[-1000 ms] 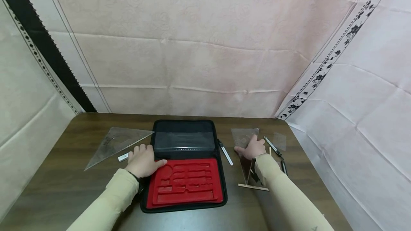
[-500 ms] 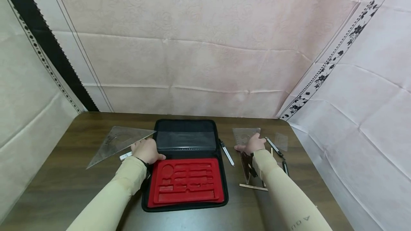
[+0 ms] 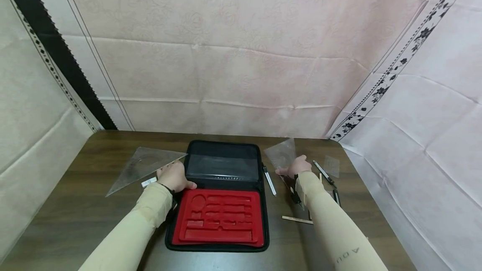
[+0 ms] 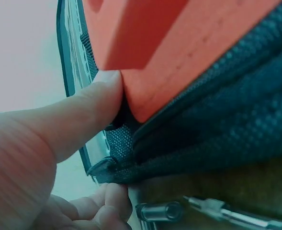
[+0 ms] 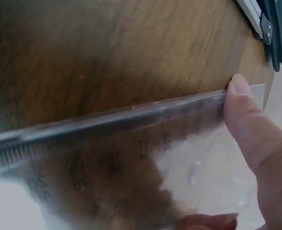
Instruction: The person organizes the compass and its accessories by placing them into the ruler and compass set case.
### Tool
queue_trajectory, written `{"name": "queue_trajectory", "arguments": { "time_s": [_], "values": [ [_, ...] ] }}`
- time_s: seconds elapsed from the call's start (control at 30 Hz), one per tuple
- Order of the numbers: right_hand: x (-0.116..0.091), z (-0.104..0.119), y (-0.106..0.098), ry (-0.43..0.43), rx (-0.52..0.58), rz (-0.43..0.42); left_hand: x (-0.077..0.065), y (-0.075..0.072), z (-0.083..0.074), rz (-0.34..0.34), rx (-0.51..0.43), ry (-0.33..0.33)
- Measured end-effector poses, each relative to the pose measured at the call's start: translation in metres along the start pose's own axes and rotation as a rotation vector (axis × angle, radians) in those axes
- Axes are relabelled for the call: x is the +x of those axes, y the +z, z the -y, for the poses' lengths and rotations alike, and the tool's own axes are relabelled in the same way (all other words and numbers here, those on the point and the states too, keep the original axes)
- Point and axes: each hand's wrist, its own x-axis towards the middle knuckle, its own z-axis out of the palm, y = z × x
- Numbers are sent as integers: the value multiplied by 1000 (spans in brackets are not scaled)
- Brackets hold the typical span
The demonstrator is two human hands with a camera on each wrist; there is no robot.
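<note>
My left hand [image 3: 173, 177] grips the left edge of an open black zip case [image 3: 265, 231] near its fold. In the left wrist view the thumb [image 4: 95, 98] presses by the corner of the red moulded tray [image 4: 198, 43], and the other fingers lie curled at the outer edge. The tray [image 3: 220, 216] has several shaped recesses. To the right of the case, my right hand [image 3: 297, 166] holds a clear set square [image 3: 280, 154], tilted up from the table. The right wrist view shows the thumb on the set square [image 5: 131, 139] near one end; the other fingers are mostly hidden.
Another large clear set square [image 3: 143, 164] lies left of the case, with a small white block [image 3: 149, 182] by it. A slim silver-and-black tool [image 3: 270, 181] lies along the case's right side. Beyond the right hand are a pen-like tool [image 3: 324, 172], a clear rectangle [image 3: 332, 166] and a thin strip [image 3: 296, 220].
My left hand has shifted right and now grips the case's edge. The set square under my right hand has turned and risen off the table. The lid has shifted slightly right.
</note>
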Motion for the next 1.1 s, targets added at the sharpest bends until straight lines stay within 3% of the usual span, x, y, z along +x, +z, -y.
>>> {"name": "queue_trajectory", "arguments": {
  "time_s": [0.17,0.3,0.53,0.63,0.77,0.93,1.0,1.1],
  "values": [
    [-3,1,-4,-62,-32,-66,-1,1,2,-13,-36,-6],
    [-10,5,-18,-133,-67,-84,-2,2,5,-38,-73,12],
    [-26,13,-53,-186,103,-81,-5,6,6,-90,-82,42],
    [-32,14,-63,-218,122,-129,-6,6,6,-108,-96,41],
    [-37,11,-71,-308,134,-221,-7,5,5,-122,-108,36],
    [-44,20,-77,-458,265,-300,-8,5,5,-106,-108,19],
    [-45,30,-80,-524,330,-285,-8,5,7,-104,-111,20],
    [-43,54,-82,-607,407,-180,-7,7,10,-105,-98,35]
  ]
}}
